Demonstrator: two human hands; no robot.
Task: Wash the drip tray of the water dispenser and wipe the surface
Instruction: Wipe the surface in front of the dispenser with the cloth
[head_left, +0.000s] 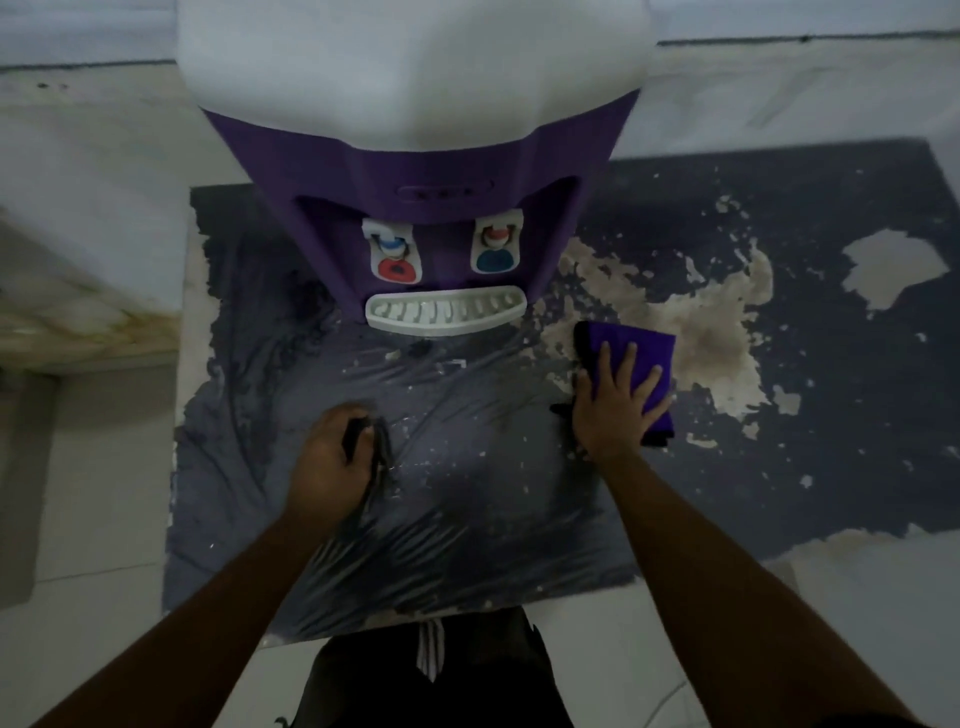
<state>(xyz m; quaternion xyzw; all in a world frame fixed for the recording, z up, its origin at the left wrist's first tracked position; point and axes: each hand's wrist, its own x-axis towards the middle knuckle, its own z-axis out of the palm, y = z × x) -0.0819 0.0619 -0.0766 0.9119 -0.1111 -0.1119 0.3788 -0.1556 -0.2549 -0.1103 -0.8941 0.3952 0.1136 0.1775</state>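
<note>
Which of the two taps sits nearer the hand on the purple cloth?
The tap with the blue paddle, on the side of the right hand; the other has a red paddle.

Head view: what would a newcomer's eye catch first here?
The purple dispenser stands at top centre, its white drip tray in place at its foot. To the right, the right hand presses flat on a purple cloth on the peeling dark surface; the left hand grips a dark thing.
</note>
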